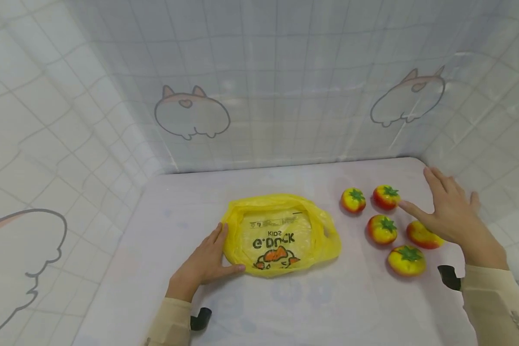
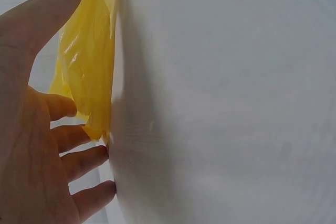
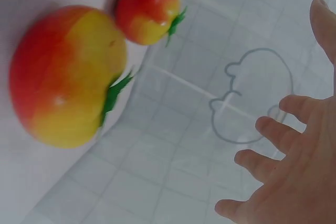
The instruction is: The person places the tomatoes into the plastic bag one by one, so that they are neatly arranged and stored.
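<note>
Your right sleeve [image 1: 495,298] lies nearest; your right hand [image 1: 456,217], fingers wide and empty, sits beside five toy fruits [image 1: 382,229] — all to its left, the rightmost partly hidden by it. Farther left, the yellow bag [image 1: 281,230] stretches left to right, your left hand [image 1: 205,265] touching its left end, fingers extended.

head view from above, facing forward and down, left wrist view close beside yellow bag [image 2: 94,51], right close over red-yellow fruits [image 3: 68,77], both shared with head

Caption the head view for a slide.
Left hand touching a yellow bag, right hand spread near five red-and-yellow fruits.
</note>
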Demonstrator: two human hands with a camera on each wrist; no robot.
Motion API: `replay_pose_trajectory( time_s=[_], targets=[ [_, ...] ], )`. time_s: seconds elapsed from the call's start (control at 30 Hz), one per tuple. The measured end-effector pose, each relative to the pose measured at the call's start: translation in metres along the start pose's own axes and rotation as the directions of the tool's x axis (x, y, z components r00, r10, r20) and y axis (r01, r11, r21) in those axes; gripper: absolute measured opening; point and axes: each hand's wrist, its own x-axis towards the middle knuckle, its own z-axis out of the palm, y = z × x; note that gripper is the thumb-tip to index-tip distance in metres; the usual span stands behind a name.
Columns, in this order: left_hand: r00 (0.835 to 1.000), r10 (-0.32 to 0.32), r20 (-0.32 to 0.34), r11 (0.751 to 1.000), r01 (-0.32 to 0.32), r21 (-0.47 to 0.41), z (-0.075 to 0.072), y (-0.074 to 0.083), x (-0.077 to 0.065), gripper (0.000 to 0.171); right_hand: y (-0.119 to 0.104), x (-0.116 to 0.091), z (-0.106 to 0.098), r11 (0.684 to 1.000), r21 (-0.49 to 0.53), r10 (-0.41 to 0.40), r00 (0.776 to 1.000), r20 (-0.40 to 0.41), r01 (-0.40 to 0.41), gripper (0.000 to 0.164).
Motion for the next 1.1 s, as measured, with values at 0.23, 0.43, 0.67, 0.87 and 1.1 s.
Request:
replay_pose_trajectory(
  time_s=[0.23,0.43,0.67,0.87,1.1],
  targets=[
    [1.0,-0.013,0.01,1.0,0.013,0.01,0.003,-0.001,0.0,0.132,0.015,-0.009,0.009,0.999,-0.005,0.051,0.999,0.01,-0.051,0.105],
    [1.0,-0.01,0.016,1.0,0.01,0.021,0.003,-0.002,-0.001,0.131,0.028,-0.016,0.016,0.996,-0.008,0.084,0.996,0.015,-0.084,0.106],
    [1.0,-0.015,0.016,1.0,0.015,0.016,0.004,-0.002,-0.001,0.13,0.037,-0.024,0.021,0.996,0.006,0.094,0.996,0.005,-0.094,0.106],
    [1.0,-0.015,0.027,1.0,0.014,0.015,0.004,-0.001,0.0,0.13,0.048,-0.034,0.027,0.992,0.025,0.124,0.991,0.047,-0.125,0.107],
    [0.999,-0.026,0.031,1.0,0.025,0.006,0.002,0.002,0.0,0.127,0.061,-0.041,0.028,0.987,0.081,0.127,0.977,0.169,-0.142,0.105]
  ],
)
